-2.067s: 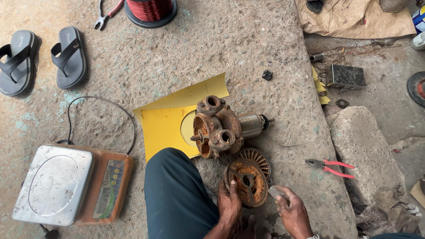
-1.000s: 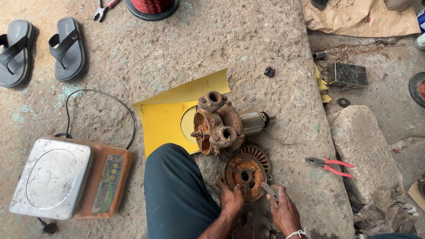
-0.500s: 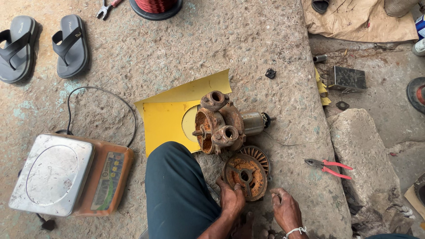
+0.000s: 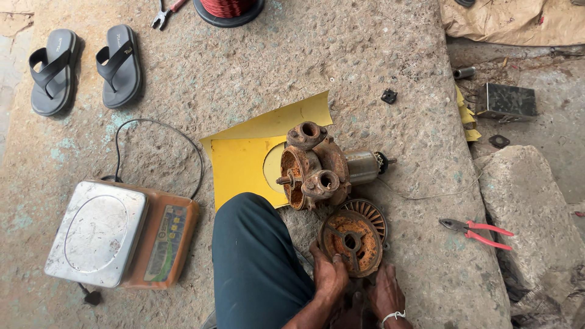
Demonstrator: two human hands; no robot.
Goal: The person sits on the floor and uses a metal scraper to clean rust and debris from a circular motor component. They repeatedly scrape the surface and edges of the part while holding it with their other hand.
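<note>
A rusty round cover with a centre hole lies flat on the concrete, and a ribbed disc peeks out behind it. My left hand curls over the cover's lower left rim. My right hand, with a bracelet at the wrist, lies knuckles up just below the cover's lower right edge. Whatever its fingers hold is hidden. Something dark sits between the two hands. A rusty pump body with a shaft and motor end lies just beyond, on a yellow sheet.
My knee in dark trousers fills the bottom middle. A weighing scale with a cable sits left, two sandals far left. Red-handled pliers lie right, by a stone block. A copper wire spool and more pliers are at the top.
My right hand has drawn in closer to my left hand under the cover and turned palm down. The thin piece it held a second ago no longer shows.
</note>
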